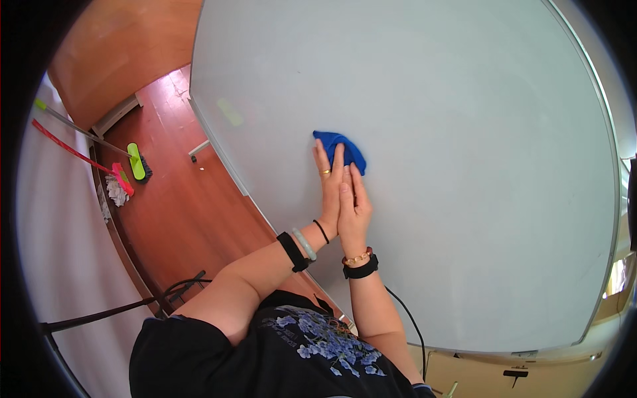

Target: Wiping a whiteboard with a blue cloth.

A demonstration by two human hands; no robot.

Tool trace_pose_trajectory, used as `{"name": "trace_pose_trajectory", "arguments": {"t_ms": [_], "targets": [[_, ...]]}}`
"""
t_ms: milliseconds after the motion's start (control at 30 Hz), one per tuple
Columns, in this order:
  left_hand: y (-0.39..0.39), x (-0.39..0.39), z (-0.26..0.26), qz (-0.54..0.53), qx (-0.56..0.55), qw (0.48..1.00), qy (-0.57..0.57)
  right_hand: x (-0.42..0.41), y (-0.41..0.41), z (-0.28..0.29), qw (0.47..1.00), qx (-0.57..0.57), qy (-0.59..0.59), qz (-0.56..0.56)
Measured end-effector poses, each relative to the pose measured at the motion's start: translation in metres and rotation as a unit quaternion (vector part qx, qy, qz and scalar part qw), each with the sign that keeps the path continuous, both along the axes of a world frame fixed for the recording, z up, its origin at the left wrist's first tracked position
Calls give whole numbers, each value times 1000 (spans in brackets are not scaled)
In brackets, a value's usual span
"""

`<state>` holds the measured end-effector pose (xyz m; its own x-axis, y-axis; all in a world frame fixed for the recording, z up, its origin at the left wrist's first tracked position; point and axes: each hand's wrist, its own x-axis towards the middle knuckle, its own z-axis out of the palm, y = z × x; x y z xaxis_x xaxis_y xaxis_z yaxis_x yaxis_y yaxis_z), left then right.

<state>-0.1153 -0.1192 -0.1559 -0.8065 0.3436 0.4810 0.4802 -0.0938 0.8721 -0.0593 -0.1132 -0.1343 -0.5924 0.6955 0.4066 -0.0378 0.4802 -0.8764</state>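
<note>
A blue cloth (pixel 351 149) lies folded against a large whiteboard (pixel 448 149) that has a thin metal frame. My left hand (pixel 331 184), with a ring on one finger, presses the cloth to the board with its fingers spread over the lower part. Against its side rests my right hand (pixel 356 204), its fingers overlapping the left ones and reaching the cloth's lower edge. The palms are turned away or hidden. Both wrists wear black straps and bracelets.
On the reddish wooden floor (pixel 174 219) at the left stand a green-headed broom (pixel 135 161) and a pink mop (pixel 122 179), near a pale curtain (pixel 64 224). A black metal stand (pixel 99 316) is at the lower left. A black cable (pixel 413 318) hangs beside my right arm.
</note>
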Motion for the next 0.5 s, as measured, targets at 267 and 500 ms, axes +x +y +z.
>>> {"name": "trace_pose_trajectory", "arguments": {"t_ms": [267,500], "targets": [[10,-12,54,-8,79,991,110,-8,-4,47,995,67,72,-27],[17,-26,38,-1,72,991,108,-18,4,34,998,45,45,-20]]}}
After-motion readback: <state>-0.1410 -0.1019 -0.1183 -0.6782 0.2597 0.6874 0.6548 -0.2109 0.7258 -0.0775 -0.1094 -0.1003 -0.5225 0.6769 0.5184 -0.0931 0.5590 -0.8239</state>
